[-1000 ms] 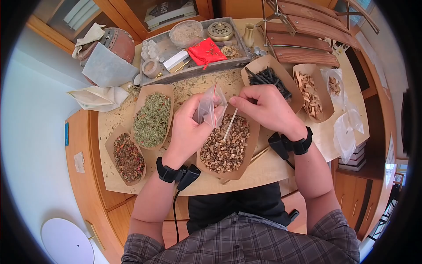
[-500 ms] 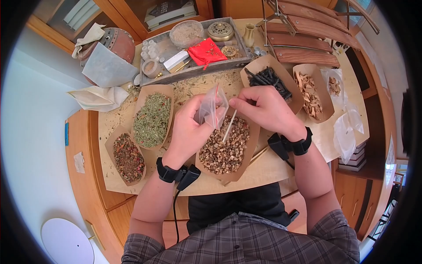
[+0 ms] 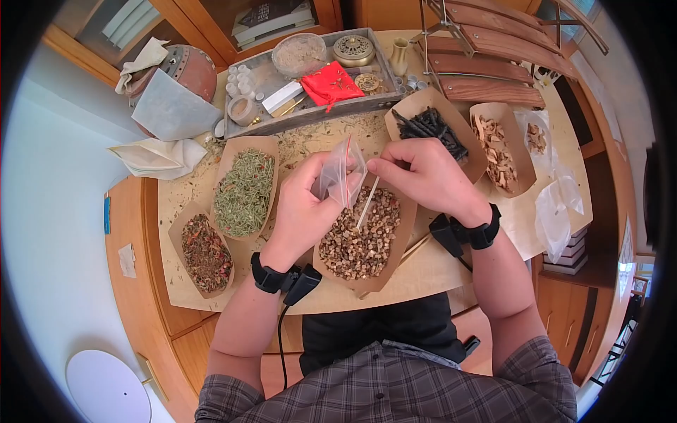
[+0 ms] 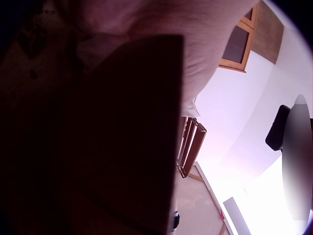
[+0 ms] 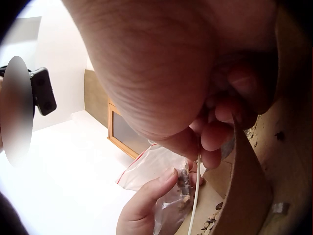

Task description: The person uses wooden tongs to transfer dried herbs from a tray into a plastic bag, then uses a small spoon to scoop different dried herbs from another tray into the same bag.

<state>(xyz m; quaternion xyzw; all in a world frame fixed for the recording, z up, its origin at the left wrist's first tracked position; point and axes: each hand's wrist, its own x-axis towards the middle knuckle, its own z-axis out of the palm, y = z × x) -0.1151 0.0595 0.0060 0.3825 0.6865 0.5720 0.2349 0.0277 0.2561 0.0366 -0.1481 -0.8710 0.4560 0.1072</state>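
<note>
Over the middle of the table my left hand [image 3: 305, 208] holds a clear zip bag [image 3: 341, 173] with a red strip along its mouth. In the right wrist view its thumb presses on the bag [image 5: 164, 183], and brown bits show beside it. My right hand [image 3: 431, 171] pinches the top of a thin pale stick [image 3: 368, 204] between thumb and fingers. The stick slants down, its lower end among chopped brown pieces [image 3: 360, 243] in a cardboard tray [image 3: 374, 280]. A dark shape covers much of the left wrist view.
To the left are trays of green herb [image 3: 245, 190] and mixed dried petals [image 3: 206, 252]. Trays of black sticks [image 3: 431, 130] and pale chips [image 3: 496, 151] stand on the right. A grey wooden tray [image 3: 310, 121] with a red pouch [image 3: 331, 84] lies behind; slatted wood [image 3: 486, 60] is at back right.
The cardboard tray of brown pieces has shifted slightly toward me. The stick's lower end has moved a little left and nearer. Both hands stay almost where they were.
</note>
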